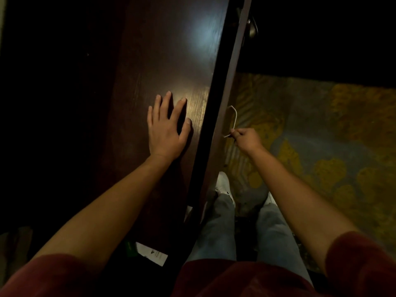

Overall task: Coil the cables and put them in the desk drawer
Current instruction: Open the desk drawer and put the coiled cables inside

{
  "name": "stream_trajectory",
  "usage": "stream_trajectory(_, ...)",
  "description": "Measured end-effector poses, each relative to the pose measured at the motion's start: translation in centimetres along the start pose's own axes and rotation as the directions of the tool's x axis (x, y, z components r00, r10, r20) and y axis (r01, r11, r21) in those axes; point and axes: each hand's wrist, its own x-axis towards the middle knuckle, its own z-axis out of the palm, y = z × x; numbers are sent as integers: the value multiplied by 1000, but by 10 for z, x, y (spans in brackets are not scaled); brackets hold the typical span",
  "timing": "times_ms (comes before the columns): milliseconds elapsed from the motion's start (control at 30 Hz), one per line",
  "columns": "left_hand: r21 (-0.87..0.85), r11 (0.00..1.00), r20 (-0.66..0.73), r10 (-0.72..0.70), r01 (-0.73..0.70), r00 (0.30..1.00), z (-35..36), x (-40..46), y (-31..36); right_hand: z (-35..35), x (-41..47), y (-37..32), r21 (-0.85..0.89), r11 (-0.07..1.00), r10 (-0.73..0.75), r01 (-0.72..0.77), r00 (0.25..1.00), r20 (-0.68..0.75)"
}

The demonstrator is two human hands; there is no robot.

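1. The view looks steeply down on a dark wooden desk (162, 61), its polished top catching a pale glare near the far end.
2. The left hand (166, 127) lies flat on the desk top, palm down, fingers straight and spread, thumb out toward the front edge. It holds nothing.
3. The right hand (246, 139) is below the desk edge, in front of the desk's front face. Its fingers are curled and pinch the lower end of a thin pale handle (232, 118).
4. The handle is a bent metal loop fixed to the front face of the drawer (222, 99), which runs as a narrow brown band along the desk edge. Whether the drawer is pulled out at all cannot be told from this angle.
5. No cable can be made out; the left part of the desk is in deep shadow.
6. A round metal knob (252, 28) shows further along the front face, near the top of the view.
7. Under the desk edge stand the person's legs in light jeans (220, 228) and white shoes (224, 183), on a carpet (321, 129) patterned in yellow and grey.
8. Red sleeves (364, 264) cover both upper arms.
9. A white paper (153, 255) lies at the near end of the desk, partly under the left forearm.
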Motion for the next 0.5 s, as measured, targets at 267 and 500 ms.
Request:
stream_trajectory(267, 7, 1000, 18, -5, 5, 1000, 0, 2, -2, 38, 14, -18, -1, 1000, 11, -11, 1000, -19)
stream_trajectory(500, 13, 1000, 12, 1, -1, 1000, 2, 2, -4, 46, 20, -23, -53, 999, 11, -12, 1000, -20)
